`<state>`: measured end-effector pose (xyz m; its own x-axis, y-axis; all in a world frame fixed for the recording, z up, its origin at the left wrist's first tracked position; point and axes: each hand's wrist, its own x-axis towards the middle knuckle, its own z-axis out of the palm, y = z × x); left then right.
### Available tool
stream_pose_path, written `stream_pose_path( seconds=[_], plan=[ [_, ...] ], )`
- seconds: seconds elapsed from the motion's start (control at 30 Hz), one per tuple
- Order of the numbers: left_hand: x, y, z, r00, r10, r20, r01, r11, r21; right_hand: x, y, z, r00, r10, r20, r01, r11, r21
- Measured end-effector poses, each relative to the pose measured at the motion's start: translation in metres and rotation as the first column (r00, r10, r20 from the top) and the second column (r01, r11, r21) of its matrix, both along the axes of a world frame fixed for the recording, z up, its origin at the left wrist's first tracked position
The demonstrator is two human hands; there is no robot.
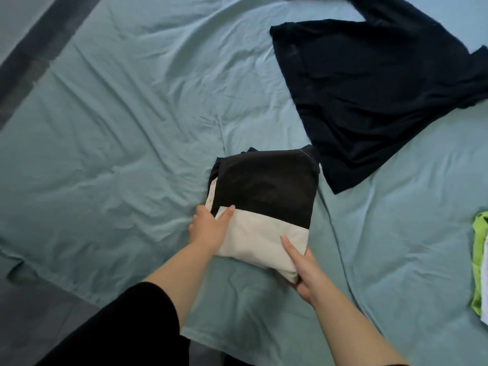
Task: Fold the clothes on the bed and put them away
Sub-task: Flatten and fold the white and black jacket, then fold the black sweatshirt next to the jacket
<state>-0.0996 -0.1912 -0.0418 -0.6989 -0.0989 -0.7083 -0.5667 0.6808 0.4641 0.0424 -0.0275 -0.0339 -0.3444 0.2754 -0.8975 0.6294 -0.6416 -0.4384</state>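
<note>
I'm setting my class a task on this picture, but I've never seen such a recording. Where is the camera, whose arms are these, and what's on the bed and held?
No machine here: one wide camera sits on a person's head, looking forward and down, so the bare arms are the wearer's own. The left hand and right hand grip opposite sides of a folded black-and-white bundle over the teal bed sheet. A dark long-sleeved top lies spread out, unfolded, at upper right. Lime-green cloth shows at the right edge.
</note>
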Motion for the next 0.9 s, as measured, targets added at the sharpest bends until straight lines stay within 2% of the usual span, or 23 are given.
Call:
stream_pose_path(
  seconds=[0.07,0.1,0.2,0.33,0.43,0.53,0.6,0.67,0.73,0.8,0.9],
  plan=[
    [-0.008,-0.003,0.003,0.995,0.097,-0.007,-0.093,0.973,0.212,-0.006,-0.011,0.006,0.999,-0.032,0.034,0.028,0.993,0.113],
    [-0.013,-0.005,0.007,0.993,0.107,-0.038,-0.093,0.958,0.270,-0.010,-0.017,0.011,0.998,-0.053,0.040,0.045,0.982,0.185],
    [-0.038,-0.016,0.029,0.990,0.049,-0.135,-0.001,0.942,0.335,-0.031,-0.044,0.031,0.996,-0.084,0.004,0.077,0.936,0.343],
    [-0.095,-0.039,0.065,0.969,-0.026,-0.247,0.119,0.922,0.368,-0.080,-0.079,0.058,0.993,-0.093,-0.069,0.113,0.914,0.390],
    [-0.143,-0.058,0.085,0.930,-0.073,-0.361,0.190,0.934,0.302,-0.123,-0.098,0.070,0.980,-0.099,-0.171,0.163,0.898,0.410],
    [-0.182,-0.073,0.086,0.909,-0.087,-0.407,0.201,0.948,0.245,-0.161,-0.115,0.065,0.970,-0.086,-0.228,0.176,0.896,0.408],
    [-0.197,-0.083,0.069,0.918,-0.159,-0.364,0.221,0.966,0.136,-0.179,-0.123,0.050,0.985,-0.038,-0.169,0.094,0.938,0.334],
    [-0.203,-0.092,0.049,0.939,-0.260,-0.224,0.264,0.964,-0.015,-0.189,-0.126,0.034,0.999,0.021,-0.043,-0.010,0.970,0.242],
    [-0.202,-0.098,0.036,0.950,-0.278,-0.140,0.271,0.960,-0.067,-0.194,-0.123,0.021,0.996,0.081,0.047,-0.090,0.968,0.235],
    [-0.200,-0.099,0.035,0.951,-0.274,-0.144,0.261,0.960,-0.100,-0.195,-0.118,0.013,0.991,0.116,0.067,-0.129,0.960,0.249],
    [-0.186,-0.085,0.043,0.923,-0.341,-0.178,0.272,0.905,-0.326,-0.183,-0.107,0.008,0.985,0.167,0.030,-0.169,0.959,0.227]
  ],
)
